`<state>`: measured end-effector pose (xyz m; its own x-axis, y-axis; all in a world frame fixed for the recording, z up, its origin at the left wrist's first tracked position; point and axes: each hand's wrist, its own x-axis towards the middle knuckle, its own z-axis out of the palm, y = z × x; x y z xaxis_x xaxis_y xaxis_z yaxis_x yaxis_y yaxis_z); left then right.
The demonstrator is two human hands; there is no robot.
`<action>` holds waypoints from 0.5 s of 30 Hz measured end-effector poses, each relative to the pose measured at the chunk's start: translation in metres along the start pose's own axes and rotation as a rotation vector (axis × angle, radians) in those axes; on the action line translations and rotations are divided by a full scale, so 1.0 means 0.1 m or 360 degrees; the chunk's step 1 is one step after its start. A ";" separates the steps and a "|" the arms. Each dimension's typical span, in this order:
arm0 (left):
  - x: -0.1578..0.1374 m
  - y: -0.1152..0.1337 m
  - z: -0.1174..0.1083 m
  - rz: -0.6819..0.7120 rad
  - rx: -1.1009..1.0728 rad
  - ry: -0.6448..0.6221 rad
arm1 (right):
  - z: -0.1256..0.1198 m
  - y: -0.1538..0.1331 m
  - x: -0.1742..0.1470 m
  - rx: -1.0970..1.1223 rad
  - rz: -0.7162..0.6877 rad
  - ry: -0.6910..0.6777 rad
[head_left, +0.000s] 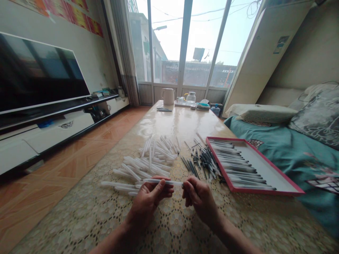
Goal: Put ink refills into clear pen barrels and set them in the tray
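Note:
My left hand [152, 194] is closed around a whitish pen barrel [173, 182] that lies level above the table. At the barrel's right end, my right hand [198, 194] pinches its tip; a small dark part shows at the fingertips, mostly hidden. Beyond my left hand spreads a pile of white translucent pen barrels [143, 165]. To the right of it lie dark pen caps and thin black pieces [203, 160]. A shallow red-rimmed tray [272, 165] at the right holds a row of pens [241, 165] with dark ends.
The long table [174, 225] has a patterned cover. At its far end stand a beige pitcher [168, 96], a glass jug [191, 97] and a tissue pack [203, 104]. A sofa with a teal cover [278, 144] borders the right side.

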<state>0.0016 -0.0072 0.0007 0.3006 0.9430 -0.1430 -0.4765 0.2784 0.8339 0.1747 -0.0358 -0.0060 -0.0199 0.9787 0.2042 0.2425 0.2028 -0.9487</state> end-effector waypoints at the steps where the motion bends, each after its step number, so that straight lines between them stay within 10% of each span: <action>1: 0.00 -0.01 0.00 0.0000 0.0000 -0.0005 | 0.00 0.02 -0.01 -0.0111 -0.0037 0.0002; 15: 0.01 0.02 0.00 0.0005 0.0002 0.0043 | -0.06 -0.05 0.02 -0.0394 -0.0124 -0.0105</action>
<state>0.0008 -0.0061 0.0022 0.2765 0.9485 -0.1547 -0.4764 0.2751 0.8351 0.1796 -0.0351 0.0008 -0.1090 0.9620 0.2505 0.4676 0.2720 -0.8410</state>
